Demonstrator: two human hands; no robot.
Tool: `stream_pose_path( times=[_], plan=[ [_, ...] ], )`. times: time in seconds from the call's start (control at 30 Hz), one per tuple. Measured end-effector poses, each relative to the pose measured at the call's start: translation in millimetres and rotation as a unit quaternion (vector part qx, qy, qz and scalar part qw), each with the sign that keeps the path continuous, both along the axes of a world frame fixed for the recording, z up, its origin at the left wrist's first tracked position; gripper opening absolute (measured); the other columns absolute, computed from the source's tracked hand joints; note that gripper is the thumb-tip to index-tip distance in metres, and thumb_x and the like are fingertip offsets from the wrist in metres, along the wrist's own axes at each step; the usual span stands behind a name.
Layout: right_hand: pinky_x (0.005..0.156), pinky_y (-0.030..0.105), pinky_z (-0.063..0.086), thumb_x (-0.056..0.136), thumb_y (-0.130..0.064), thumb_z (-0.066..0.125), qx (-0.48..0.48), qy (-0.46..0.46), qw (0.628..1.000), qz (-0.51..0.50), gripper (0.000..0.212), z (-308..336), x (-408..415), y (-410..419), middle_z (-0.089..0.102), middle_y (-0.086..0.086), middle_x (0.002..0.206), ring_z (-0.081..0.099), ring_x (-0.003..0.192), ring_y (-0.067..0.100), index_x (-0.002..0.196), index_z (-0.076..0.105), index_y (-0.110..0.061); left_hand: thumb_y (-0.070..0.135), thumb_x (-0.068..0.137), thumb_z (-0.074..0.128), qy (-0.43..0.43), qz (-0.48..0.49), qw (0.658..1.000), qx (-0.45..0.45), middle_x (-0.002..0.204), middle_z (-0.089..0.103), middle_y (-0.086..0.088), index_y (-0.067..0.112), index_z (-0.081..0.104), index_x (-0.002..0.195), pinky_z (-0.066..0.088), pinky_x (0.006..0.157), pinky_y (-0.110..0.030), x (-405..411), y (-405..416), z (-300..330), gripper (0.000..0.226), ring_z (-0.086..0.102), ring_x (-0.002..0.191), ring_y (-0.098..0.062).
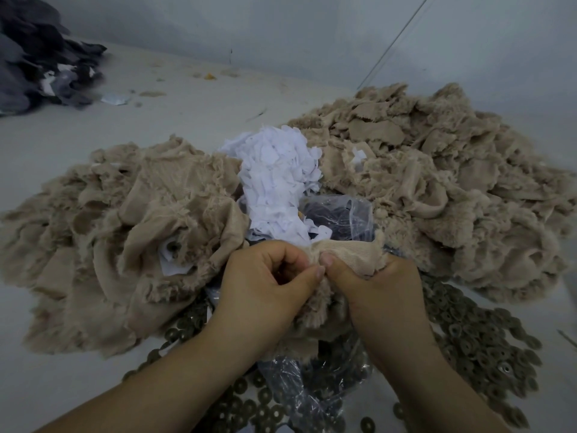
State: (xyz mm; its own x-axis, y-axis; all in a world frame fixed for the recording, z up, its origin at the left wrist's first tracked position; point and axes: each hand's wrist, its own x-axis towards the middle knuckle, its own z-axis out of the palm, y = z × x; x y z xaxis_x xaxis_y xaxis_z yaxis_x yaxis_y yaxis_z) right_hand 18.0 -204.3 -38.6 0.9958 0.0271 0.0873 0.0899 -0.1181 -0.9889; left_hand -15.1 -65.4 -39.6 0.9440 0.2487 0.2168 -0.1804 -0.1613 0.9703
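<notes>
At upper left of the frame a dark rag heap [40, 57], at mid left a tan plush pile [125, 239] on the counter [193, 114], then white paper scraps [278, 179] at centre. Just below centre, left grip [268, 282] and right grip [374, 285] thumb to thumb, both pinched on one small tan plush piece [346, 254], ribbed backing up. Best to hold both pinches close at the edge and work it open evenly, clear of the plastic bag [340, 214], the bigger plush pile [437, 170] at right and the ring discs [477, 332] at lower right.

Bare tabletop [193, 120] lies open beyond the heaps and at near left. Left fur pile [118, 232], white scraps [278, 182] and right fur pile [437, 182] adjoin as one barrier. Washers [477, 335] cover the near right, and the fur piece [349, 254] fills the near centre.
</notes>
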Motion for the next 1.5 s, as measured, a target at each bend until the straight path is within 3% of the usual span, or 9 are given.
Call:
stream_pose_path(
  times=[0.43,0.6,0.73,0.83,0.9,1.0,1.13,1.23,1.5],
  plan=[
    [0.069,0.046,0.062,0.087,-0.016,0.074,0.052,0.04,0.997,0.032,0.008,-8.0,2.2,-0.5,0.077,0.007,0.077,0.075,0.073,0.025,0.08,0.078,-0.014,0.022,0.07,0.073,0.041,-0.01,0.994,-0.104,0.067,0.066,-0.022,0.013,0.07,0.067,0.049,0.057,-0.034,4.2,0.7,-7.3,0.01,0.057,0.057,-0.02],
    [0.076,0.051,0.061,0.086,-0.018,0.074,0.061,0.064,0.996,0.028,0.008,-10.5,3.0,1.3,0.077,0.007,0.084,0.075,0.08,0.025,0.091,0.076,-0.012,0.01,0.077,0.078,0.014,0.003,0.999,-0.036,0.062,0.063,-0.014,0.012,0.066,0.068,0.047,0.049,-0.027,4.8,4.0,-6.2,0.015,0.053,0.052,-0.013],
    [0.072,0.039,0.062,0.082,-0.017,0.078,0.072,0.096,0.993,0.024,0.046,-9.4,7.0,-0.5,0.074,0.006,0.105,0.074,0.087,0.02,0.124,0.06,-0.018,-0.002,0.076,0.071,-0.079,0.035,0.994,0.062,0.082,0.059,-0.001,0.022,0.064,0.08,0.05,0.058,-0.023,5.0,4.2,-0.3,0.025,0.057,0.067,-0.01],
    [0.053,0.023,0.056,0.085,-0.014,0.076,0.06,0.086,0.994,0.043,0.069,-6.8,5.1,-3.0,0.069,-0.005,0.071,0.068,0.061,0.011,0.14,0.042,-0.036,-0.016,0.075,0.065,-0.112,0.034,0.988,0.106,0.09,0.063,-0.001,0.012,0.075,0.08,0.052,0.07,-0.019,5.6,4.4,-1.0,0.031,0.064,0.082,-0.013],
    [0.058,0.047,0.06,0.087,-0.014,0.074,0.051,0.076,0.995,0.044,0.072,-5.2,3.4,-1.3,0.067,0.015,0.073,0.068,0.069,0.037,0.141,0.039,-0.046,-0.015,0.076,0.062,-0.093,0.023,0.993,0.066,0.085,0.07,0.003,0.013,0.077,0.077,0.053,0.072,-0.018,5.2,4.3,-2.9,0.031,0.068,0.083,-0.009],
    [0.066,0.068,0.052,0.089,-0.016,0.072,0.043,0.078,0.995,0.042,0.07,-5.4,2.9,-1.4,0.061,0.03,0.086,0.059,0.086,0.057,0.137,0.039,-0.056,-0.006,0.08,0.063,-0.049,0.014,0.999,0.011,0.085,0.074,0.005,0.02,0.078,0.077,0.057,0.073,-0.025,6.4,3.8,-6.0,0.03,0.071,0.08,-0.013],
    [0.063,0.043,0.062,0.092,-0.01,0.067,0.084,0.062,0.992,0.069,0.028,0.1,2.8,-0.7,0.075,0.016,0.087,0.073,0.079,0.035,0.1,0.072,-0.036,0.016,0.072,0.069,0.027,-0.013,0.998,-0.061,0.078,0.074,-0.008,0.023,0.076,0.08,0.059,0.069,-0.042,7.9,5.4,-6.8,0.013,0.068,0.078,-0.037],
    [0.068,0.029,0.06,0.087,-0.013,0.071,0.103,0.063,0.989,0.087,0.01,-5.2,5.0,-1.3,0.077,0.008,0.087,0.075,0.083,0.023,0.087,0.078,-0.019,0.019,0.07,0.072,0.022,-0.029,0.999,-0.038,0.076,0.073,-0.004,0.022,0.075,0.078,0.059,0.067,-0.038,9.1,6.7,-6.3,0.009,0.069,0.071,-0.029],
    [0.073,0.031,0.06,0.07,-0.013,0.073,0.184,0.139,0.962,0.149,0.023,-10.5,12.2,-4.3,0.076,0.017,0.096,0.074,0.092,0.03,0.092,0.079,-0.011,-0.007,0.078,0.075,0.05,-0.061,0.992,-0.101,0.082,0.076,-0.009,0.009,0.076,0.077,0.061,0.073,-0.034,12.3,15.9,-6.5,0.017,0.072,0.078,-0.026]
  ],
)
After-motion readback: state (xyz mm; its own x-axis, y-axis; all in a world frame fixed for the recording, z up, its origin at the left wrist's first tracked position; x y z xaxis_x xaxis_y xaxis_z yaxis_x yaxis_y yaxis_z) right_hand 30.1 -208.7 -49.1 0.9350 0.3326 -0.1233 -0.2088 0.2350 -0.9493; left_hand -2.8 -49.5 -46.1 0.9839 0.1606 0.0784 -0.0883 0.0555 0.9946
